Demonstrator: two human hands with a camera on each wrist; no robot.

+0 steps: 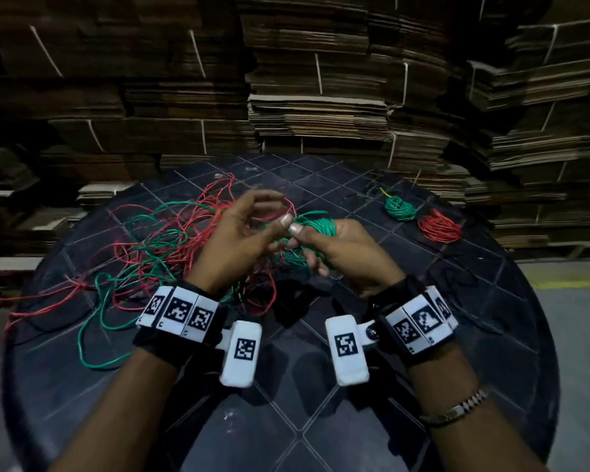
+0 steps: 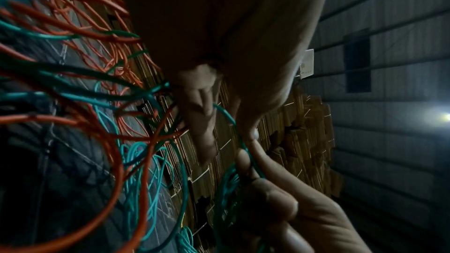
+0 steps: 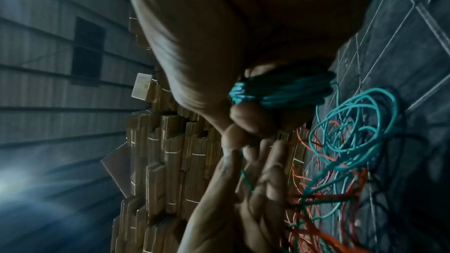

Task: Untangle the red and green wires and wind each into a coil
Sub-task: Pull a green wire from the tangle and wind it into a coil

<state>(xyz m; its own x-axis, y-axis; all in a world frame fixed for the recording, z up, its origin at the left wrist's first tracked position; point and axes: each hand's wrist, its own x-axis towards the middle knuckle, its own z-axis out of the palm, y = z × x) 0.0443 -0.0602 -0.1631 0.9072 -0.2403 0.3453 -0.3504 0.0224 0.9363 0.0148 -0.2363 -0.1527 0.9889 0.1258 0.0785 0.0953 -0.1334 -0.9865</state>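
While a loose tangle of red wire [image 1: 143, 240] and green wire [image 1: 157, 238] sprawls from the centre of the dark round surface [image 1: 491, 335] toward nine o'clock in the head view, two finished coils already lie near two o'clock: a green coil [image 1: 400, 208] and, just beside it, a red coil [image 1: 440, 227]. At the centre the right hand [image 1: 348, 253] is curled round a part-wound green bundle [image 1: 321, 226], thumb pressed on top. The left hand [image 1: 239, 233] meets it from nine o'clock, thumb touching the right thumb, the other fingers half curled. Stacks of flattened cardboard [image 1: 321, 107] fill twelve o'clock.

In the left wrist view, the left hand [image 2: 219, 45] fills the top, and a green strand [image 2: 226, 114] passes between its fingers and runs toward five o'clock, where the right hand [image 2: 304, 209] takes it. Red and green loops crowd the nine o'clock side.

In the right wrist view, the right hand [image 3: 219, 55] has the green bundle [image 3: 280, 91] wrapped round its fingers, pinned by the thumb. The left hand [image 3: 243, 189] reaches up from six o'clock, pinching a green strand [image 3: 246, 176]. The tangle lies at four o'clock.

By my judgement the task is partly done: one green winding is under way, and much red and green wire is not yet separated or coiled.
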